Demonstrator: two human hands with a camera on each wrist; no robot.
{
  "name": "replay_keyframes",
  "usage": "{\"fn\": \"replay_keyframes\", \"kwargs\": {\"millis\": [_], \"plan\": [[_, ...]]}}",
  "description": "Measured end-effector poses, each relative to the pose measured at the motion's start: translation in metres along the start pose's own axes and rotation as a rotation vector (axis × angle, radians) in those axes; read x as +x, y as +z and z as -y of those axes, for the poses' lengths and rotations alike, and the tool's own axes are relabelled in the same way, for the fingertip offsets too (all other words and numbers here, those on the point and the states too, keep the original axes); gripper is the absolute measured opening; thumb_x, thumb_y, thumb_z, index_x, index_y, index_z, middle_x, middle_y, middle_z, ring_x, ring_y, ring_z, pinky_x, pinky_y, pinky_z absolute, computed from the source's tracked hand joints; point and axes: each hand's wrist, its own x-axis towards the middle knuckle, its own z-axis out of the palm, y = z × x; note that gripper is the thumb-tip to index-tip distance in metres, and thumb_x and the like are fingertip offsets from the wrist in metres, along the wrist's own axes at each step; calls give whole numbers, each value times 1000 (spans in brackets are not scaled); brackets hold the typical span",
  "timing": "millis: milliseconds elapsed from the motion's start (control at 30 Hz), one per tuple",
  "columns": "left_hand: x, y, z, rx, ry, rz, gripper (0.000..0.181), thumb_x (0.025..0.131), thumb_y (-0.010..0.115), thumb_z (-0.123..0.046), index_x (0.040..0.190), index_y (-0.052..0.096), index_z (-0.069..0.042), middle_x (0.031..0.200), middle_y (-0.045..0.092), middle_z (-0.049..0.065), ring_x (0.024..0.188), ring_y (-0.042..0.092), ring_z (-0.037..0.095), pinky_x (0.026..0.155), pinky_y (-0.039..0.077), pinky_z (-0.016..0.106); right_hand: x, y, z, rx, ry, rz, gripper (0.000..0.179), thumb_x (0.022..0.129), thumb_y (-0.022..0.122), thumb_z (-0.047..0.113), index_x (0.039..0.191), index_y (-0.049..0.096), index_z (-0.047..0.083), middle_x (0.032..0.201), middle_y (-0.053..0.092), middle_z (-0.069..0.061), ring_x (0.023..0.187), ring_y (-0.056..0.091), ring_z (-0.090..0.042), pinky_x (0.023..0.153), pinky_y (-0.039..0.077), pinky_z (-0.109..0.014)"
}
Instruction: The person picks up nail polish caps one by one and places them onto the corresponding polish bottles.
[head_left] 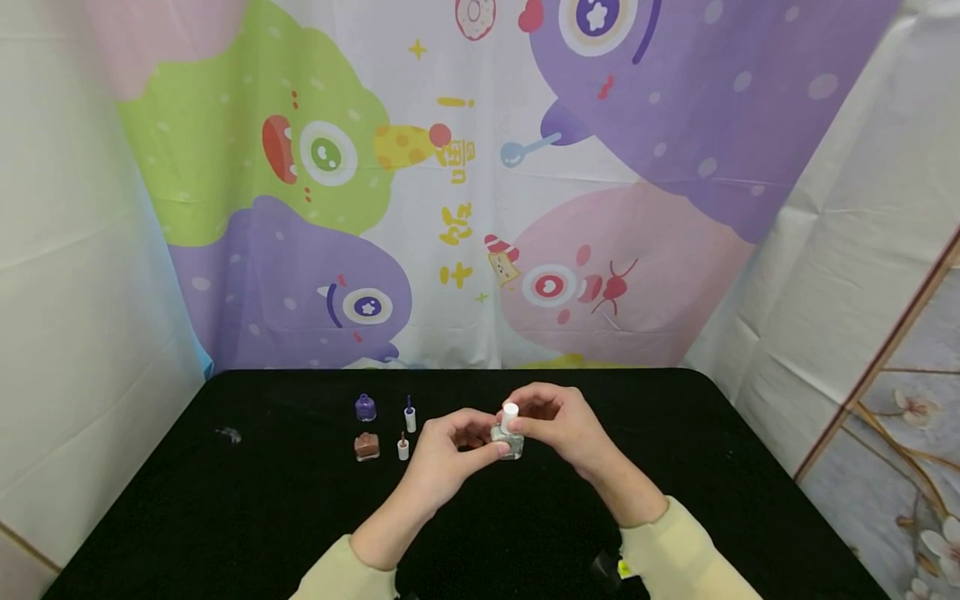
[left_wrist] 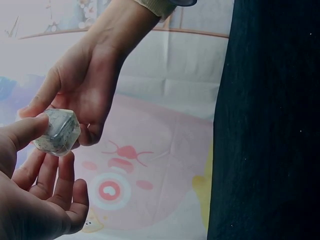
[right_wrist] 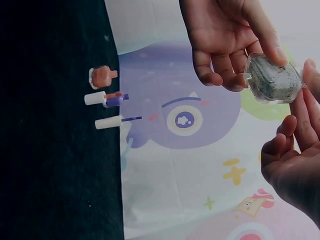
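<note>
In the head view a clear nail polish bottle with speckled grey-white polish and a white cap is held up above the black table. My left hand grips the glass body between thumb and fingers. With thumb and fingers my right hand pinches the cap. Seen from the left wrist, the faceted bottle shows its base to the camera, between both hands. The right wrist view shows the bottle tilted, with the left thumb pressed on its side.
On the black table, left of my hands, stand an uncapped purple polish bottle and an uncapped brown one. Two white brush caps, one purple-tipped and one brown-tipped, stand beside them, brushes up. A small clear scrap lies farther left.
</note>
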Motion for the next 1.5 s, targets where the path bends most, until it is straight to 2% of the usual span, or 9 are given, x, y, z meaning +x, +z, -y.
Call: {"fn": "replay_keyframes", "kwargs": {"millis": [100,200,367,500,633,800,1067,1433,1500], "plan": [[-4,-1,-12,12,-12,9,21,80,72,-6,101,66,-4,97,68,10,84,61,19,78,50,29,0,0,0,-3,3,-9,20,82,68,7,100,62,-2,94,68,-1,80,62,-18,70,54,-31],[-5,-1,-15,17,-15,10,21,80,71,-6,101,66,-4,98,68,9,85,61,19,78,50,30,0,0,0,5,2,-14,17,82,69,7,97,63,2,93,68,-1,79,62,-17,70,54,-31],[1,1,3,3,1,-9,23,79,73,-9,101,67,-7,98,69,7,84,61,17,78,50,29,0,1,0,40,-10,-6,12,83,67,5,94,63,8,91,68,-1,78,62,-15,70,53,-29],[5,2,17,6,24,-17,24,79,75,-14,101,67,-9,98,69,5,83,61,15,77,50,27,0,2,0,49,-20,12,13,83,66,4,95,62,7,93,67,-1,80,61,-15,71,53,-30],[6,1,19,10,36,-15,24,79,75,-16,101,67,-12,97,69,3,84,62,15,77,51,27,-1,1,1,53,-14,48,21,86,64,5,107,62,3,102,67,-3,88,62,-18,76,53,-32],[5,1,19,25,35,-16,21,79,75,-16,99,67,-13,95,69,2,83,62,15,76,51,26,-2,-1,2,121,-5,134,33,92,57,8,124,56,-1,115,67,-7,103,63,-23,88,52,-36],[6,1,20,32,43,-16,25,79,75,-17,103,67,-12,96,69,3,84,62,15,77,51,26,-1,-2,2,133,-55,177,30,95,50,7,121,56,-8,112,65,-8,99,63,-22,87,52,-37],[6,2,21,1,27,-17,24,78,76,-17,100,67,-10,95,69,5,82,62,15,76,51,26,0,-1,2,64,-38,107,26,93,55,7,114,59,-8,104,69,-4,92,66,-21,82,54,-35],[5,2,16,-4,18,-18,24,79,75,-16,100,67,-10,96,69,5,82,61,15,76,51,26,0,0,3,50,-29,89,26,92,57,8,113,60,-7,103,69,-4,91,66,-21,80,54,-36]]}}
